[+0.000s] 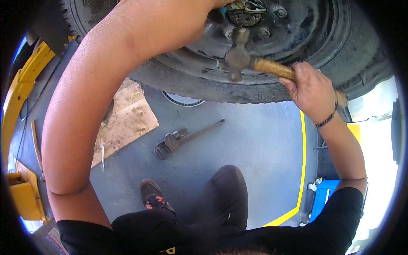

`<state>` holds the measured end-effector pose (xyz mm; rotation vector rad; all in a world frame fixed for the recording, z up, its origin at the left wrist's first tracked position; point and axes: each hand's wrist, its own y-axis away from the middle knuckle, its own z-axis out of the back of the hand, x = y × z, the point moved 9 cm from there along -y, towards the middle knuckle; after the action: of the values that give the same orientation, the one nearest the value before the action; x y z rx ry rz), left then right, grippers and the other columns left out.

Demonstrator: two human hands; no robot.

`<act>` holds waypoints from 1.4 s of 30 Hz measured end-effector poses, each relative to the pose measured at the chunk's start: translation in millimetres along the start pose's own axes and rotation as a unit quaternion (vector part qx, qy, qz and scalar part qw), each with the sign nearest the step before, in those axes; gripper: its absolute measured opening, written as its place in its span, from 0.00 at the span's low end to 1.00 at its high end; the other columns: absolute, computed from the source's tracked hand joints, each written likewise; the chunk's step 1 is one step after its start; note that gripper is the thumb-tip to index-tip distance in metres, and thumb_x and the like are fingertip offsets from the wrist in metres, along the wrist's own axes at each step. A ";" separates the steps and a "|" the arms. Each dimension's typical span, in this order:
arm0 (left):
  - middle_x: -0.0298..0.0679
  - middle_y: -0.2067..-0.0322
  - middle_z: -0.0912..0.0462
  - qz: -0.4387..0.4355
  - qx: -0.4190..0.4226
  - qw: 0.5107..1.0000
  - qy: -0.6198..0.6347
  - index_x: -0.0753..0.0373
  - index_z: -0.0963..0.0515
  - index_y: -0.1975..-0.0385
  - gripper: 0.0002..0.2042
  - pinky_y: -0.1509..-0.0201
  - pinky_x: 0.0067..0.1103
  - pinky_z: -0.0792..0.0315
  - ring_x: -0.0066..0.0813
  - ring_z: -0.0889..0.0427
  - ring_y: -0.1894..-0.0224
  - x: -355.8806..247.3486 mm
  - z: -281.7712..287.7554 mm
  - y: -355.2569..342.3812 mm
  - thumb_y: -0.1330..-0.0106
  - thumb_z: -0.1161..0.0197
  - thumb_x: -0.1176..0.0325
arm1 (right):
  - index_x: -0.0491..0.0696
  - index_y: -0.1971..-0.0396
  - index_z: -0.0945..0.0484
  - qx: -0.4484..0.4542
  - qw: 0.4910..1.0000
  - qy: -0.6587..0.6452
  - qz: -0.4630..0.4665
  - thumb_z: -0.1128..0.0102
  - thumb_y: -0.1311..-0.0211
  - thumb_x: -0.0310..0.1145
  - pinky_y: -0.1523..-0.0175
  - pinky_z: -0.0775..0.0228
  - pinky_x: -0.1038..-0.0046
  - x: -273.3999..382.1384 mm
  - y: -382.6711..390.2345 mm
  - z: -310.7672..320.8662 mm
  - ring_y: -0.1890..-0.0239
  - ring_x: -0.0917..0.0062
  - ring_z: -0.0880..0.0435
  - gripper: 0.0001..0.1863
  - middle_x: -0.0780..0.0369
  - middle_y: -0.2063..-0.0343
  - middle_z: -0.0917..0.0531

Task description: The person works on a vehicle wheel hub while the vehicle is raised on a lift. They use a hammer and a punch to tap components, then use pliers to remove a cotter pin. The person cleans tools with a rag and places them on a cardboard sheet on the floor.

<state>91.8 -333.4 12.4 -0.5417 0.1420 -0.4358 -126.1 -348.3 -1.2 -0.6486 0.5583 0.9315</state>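
Right grip (pixel 315 90) is wrapped snug round the hammer (pixel 267 66); left grip (pixel 203 12), up to its left, is mostly cut off, so can't tell.

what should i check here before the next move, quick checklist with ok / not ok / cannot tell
1. Hammer gripped: ok, the right hand is wrapped around its wooden handle.
2. Left hand grip secure: cannot tell, its fingers are largely cut off by the upper edge.
3. Whole wheel in view: not ok, its top is cut off.
4. Right wrist bare: not ok, there is a dark bracelet on it.
5. Pipe wrench apart from the shoe: ok, it lies separately on the floor.
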 end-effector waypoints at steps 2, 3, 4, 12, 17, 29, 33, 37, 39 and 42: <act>0.50 0.54 0.19 -0.014 -0.002 1.000 0.013 0.63 0.27 0.36 0.27 0.44 0.33 0.23 0.48 0.17 0.51 1.4 -10.0 -1.8 0.38 0.41 0.70 | 0.47 0.65 0.27 0.031 0.998 -0.018 0.045 0.37 0.38 0.54 0.74 0.28 0.67 26.4 12.0 -1.1 0.78 0.67 0.22 0.23 0.59 0.73 0.25; 0.50 0.54 0.19 -0.017 -0.003 1.000 0.008 0.63 0.27 0.36 0.27 0.43 0.33 0.23 0.47 0.17 0.51 2.0 -8.2 -1.1 0.37 0.41 0.70 | 0.47 0.65 0.27 0.040 0.996 -0.029 0.068 0.37 0.38 0.54 0.74 0.28 0.67 40.1 16.4 1.1 0.78 0.68 0.22 0.23 0.59 0.73 0.25; 0.50 0.54 0.19 -0.018 -0.007 1.000 -0.006 0.63 0.28 0.35 0.27 0.43 0.33 0.23 0.47 0.17 0.50 -0.6 -2.4 1.3 0.37 0.41 0.70 | 0.47 0.66 0.27 0.076 0.990 -0.057 0.100 0.38 0.37 0.54 0.75 0.29 0.68 51.8 16.4 1.2 0.78 0.68 0.22 0.23 0.59 0.74 0.24; 0.50 0.54 0.19 -0.009 0.022 1.000 -0.015 0.64 0.28 0.35 0.26 0.42 0.32 0.23 0.46 0.17 0.50 -1.1 -6.3 -2.7 0.35 0.40 0.68 | 0.44 0.66 0.28 0.098 0.994 -0.053 -0.008 0.35 0.37 0.49 0.72 0.26 0.60 33.5 16.0 -4.4 0.75 0.58 0.19 0.21 0.55 0.74 0.22; 0.50 0.54 0.19 -0.030 0.001 0.999 -0.014 0.64 0.28 0.35 0.26 0.43 0.32 0.23 0.46 0.17 0.50 0.1 -4.1 -1.0 0.36 0.40 0.69 | 0.44 0.67 0.28 0.131 0.989 -0.034 -0.055 0.34 0.39 0.50 0.71 0.26 0.60 15.1 14.7 -15.7 0.75 0.57 0.19 0.23 0.55 0.75 0.22; 0.50 0.53 0.19 -0.030 -0.028 0.999 -0.006 0.65 0.27 0.37 0.25 0.41 0.32 0.24 0.46 0.17 0.49 -2.1 0.1 2.9 0.35 0.41 0.69 | 0.44 0.63 0.25 0.150 0.985 -0.052 0.071 0.35 0.39 0.54 0.68 0.27 0.63 36.7 29.1 1.3 0.74 0.58 0.21 0.25 0.55 0.70 0.21; 0.51 0.52 0.19 -0.035 0.010 0.999 -0.015 0.67 0.28 0.36 0.25 0.41 0.32 0.24 0.46 0.17 0.48 -5.2 -2.5 -0.9 0.35 0.42 0.70 | 0.43 0.59 0.27 0.126 0.990 -0.056 -0.025 0.32 0.40 0.47 0.70 0.28 0.63 37.7 10.3 -9.2 0.75 0.59 0.22 0.24 0.54 0.69 0.22; 0.51 0.52 0.19 -0.039 -0.019 0.998 -0.035 0.66 0.28 0.36 0.25 0.41 0.32 0.24 0.45 0.17 0.48 -5.9 3.0 2.8 0.35 0.44 0.73 | 0.42 0.60 0.27 0.111 0.992 -0.059 0.027 0.33 0.39 0.43 0.71 0.27 0.63 55.0 15.3 -4.4 0.74 0.59 0.20 0.20 0.53 0.69 0.22; 0.51 0.52 0.19 -0.047 -0.028 0.998 -0.032 0.66 0.28 0.36 0.25 0.42 0.32 0.23 0.45 0.17 0.48 -6.0 2.7 2.7 0.36 0.45 0.74 | 0.42 0.59 0.27 0.130 0.991 -0.018 0.016 0.33 0.39 0.43 0.70 0.27 0.63 45.6 21.8 -15.1 0.73 0.58 0.19 0.21 0.53 0.69 0.22; 0.50 0.52 0.18 -0.053 -0.017 0.998 0.006 0.66 0.28 0.36 0.26 0.42 0.32 0.23 0.45 0.17 0.48 0.4 -2.8 1.4 0.36 0.45 0.75 | 0.44 0.59 0.27 0.094 0.990 -0.071 -0.074 0.32 0.42 0.46 0.74 0.28 0.63 37.3 27.4 -20.8 0.77 0.62 0.22 0.23 0.54 0.70 0.24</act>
<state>92.0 -333.8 9.4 -0.5818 0.1328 -0.5418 -134.8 -330.9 -48.1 -0.4432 0.4589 0.7688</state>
